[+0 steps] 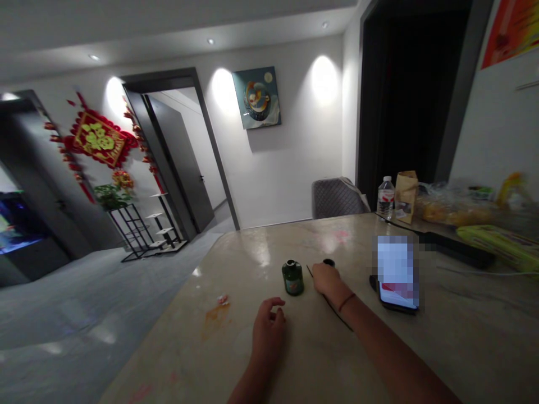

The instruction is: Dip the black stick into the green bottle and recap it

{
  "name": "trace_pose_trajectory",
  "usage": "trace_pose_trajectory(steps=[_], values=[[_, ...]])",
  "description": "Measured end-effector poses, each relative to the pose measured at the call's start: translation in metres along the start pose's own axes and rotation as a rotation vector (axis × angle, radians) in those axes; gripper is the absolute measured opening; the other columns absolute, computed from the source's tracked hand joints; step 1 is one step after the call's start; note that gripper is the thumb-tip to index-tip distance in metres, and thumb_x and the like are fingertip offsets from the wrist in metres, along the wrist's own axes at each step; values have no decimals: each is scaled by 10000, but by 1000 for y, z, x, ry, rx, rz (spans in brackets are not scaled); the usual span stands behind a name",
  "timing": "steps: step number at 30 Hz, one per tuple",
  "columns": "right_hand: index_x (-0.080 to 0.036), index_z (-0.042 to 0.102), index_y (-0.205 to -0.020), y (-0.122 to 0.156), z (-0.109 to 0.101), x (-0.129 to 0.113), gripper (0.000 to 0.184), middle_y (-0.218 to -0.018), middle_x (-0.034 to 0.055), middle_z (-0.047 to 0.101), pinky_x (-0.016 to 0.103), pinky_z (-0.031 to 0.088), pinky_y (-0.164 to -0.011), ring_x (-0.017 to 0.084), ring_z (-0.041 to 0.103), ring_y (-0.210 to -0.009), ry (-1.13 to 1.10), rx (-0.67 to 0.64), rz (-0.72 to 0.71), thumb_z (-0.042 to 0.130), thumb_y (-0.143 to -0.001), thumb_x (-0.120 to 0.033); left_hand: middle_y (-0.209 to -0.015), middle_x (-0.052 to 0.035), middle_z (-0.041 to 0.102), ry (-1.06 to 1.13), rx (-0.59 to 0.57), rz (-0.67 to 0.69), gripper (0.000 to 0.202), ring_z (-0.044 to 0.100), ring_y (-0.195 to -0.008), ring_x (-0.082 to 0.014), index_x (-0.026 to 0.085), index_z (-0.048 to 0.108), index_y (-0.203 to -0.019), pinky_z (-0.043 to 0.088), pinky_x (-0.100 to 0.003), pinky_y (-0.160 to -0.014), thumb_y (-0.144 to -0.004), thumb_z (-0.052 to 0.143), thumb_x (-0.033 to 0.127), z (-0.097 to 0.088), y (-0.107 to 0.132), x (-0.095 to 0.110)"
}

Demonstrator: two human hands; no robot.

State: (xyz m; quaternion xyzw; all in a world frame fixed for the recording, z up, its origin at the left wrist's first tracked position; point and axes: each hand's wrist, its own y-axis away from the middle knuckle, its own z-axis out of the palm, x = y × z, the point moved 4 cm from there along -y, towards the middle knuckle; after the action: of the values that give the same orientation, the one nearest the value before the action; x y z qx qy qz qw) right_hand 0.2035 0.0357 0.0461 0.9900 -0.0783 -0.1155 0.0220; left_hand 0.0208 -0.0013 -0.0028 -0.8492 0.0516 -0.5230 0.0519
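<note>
Marble tabletop (185, 359) lies under both bare hands, which are held apart. The left hand (268, 328) curls loosely around nothing, just beside an upright dark green bottle (293, 279) standing between the hands. The right hand (326, 279) lies over a thin black strand (337, 312), near a small black cap (329, 262); any grip on the strand is hard to make out. Farther right, a phone (398, 303) is partly blurred.

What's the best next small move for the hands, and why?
Probably close the left hand around the upright dark green glass bottle, since its curled fingers sit closest to it and it stands free on the beige marble tabletop. The right hand already lies beside the small round black cap, so it seems better left for that.
</note>
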Motion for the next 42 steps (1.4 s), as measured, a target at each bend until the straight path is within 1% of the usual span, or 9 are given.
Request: trace_pose_trajectory(steps=[9,14,16,18,21,25,28,35,42], values=[[-61,640,-928,-4,10,7,286,-984,207,638,305,477,-691,283,607,-923,-103,16,47,559,-655,-66,-744,-34,603,11,10,1,245,561,-610,-139,178,564,-883,427,-245,-576,-709,422,276,0,0,0],[-97,645,-800,-17,-4,14,182,-836,139,680,212,453,-635,188,638,-797,-260,80,-19,530,-698,-195,-690,-21,582,-1,0,-12,235,543,-589,-137,179,563,-878,418,-246,-575,-721,413,268,0,1,2],[-106,617,-813,-19,-18,17,173,-783,98,681,193,451,-584,147,635,-702,-481,147,-43,500,-697,-159,-650,-9,561,-11,-7,-24,234,534,-580,-135,181,564,-880,412,-245,-577,-724,412,265,0,1,3],[-106,581,-824,-20,-33,20,169,-750,78,673,190,455,-538,121,614,-614,-821,235,-67,499,-679,-130,-609,6,537,-16,-8,-35,236,522,-560,-131,183,565,-886,404,-242,-571,-729,410,268,0,2,5],[-125,541,-777,-17,-52,25,120,-726,60,657,212,484,-556,101,588,-572,-1314,388,-111,526,-676,-188,-566,21,513,-5,-14,-59,241,504,-526,-125,184,565,-891,388,-232,-548,-731,409,275,0,3,5],[-148,512,-736,-14,-61,31,202,-719,41,638,246,501,-616,99,583,-589,-1651,601,-125,579,-616,-295,-565,22,509,-3,-18,-66,246,498,-524,-127,184,564,-887,372,-228,-531,-727,411,291,0,3,4],[-154,502,-721,-15,-59,31,236,-696,24,625,250,497,-613,94,573,-564,-1704,657,-96,600,-574,-311,-574,20,515,-13,-11,-56,240,501,-532,-128,188,568,-873,380,-233,-552,-722,415,293,0,2,4],[-155,492,-726,-16,-49,21,192,-683,27,625,255,505,-610,103,580,-563,-1628,646,-62,586,-603,-269,-578,20,511,-19,-16,-53,241,513,-550,-132,192,560,-882,383,-234,-562,-731,400,290,1,1,1],[-146,511,-712,-24,-20,-3,163,-673,45,615,264,499,-611,140,602,-625,-1323,447,-143,569,-634,-277,-578,19,518,-33,-16,-61,235,513,-549,-132,190,566,-873,386,-233,-564,-731,402,280,-1,4,7]])
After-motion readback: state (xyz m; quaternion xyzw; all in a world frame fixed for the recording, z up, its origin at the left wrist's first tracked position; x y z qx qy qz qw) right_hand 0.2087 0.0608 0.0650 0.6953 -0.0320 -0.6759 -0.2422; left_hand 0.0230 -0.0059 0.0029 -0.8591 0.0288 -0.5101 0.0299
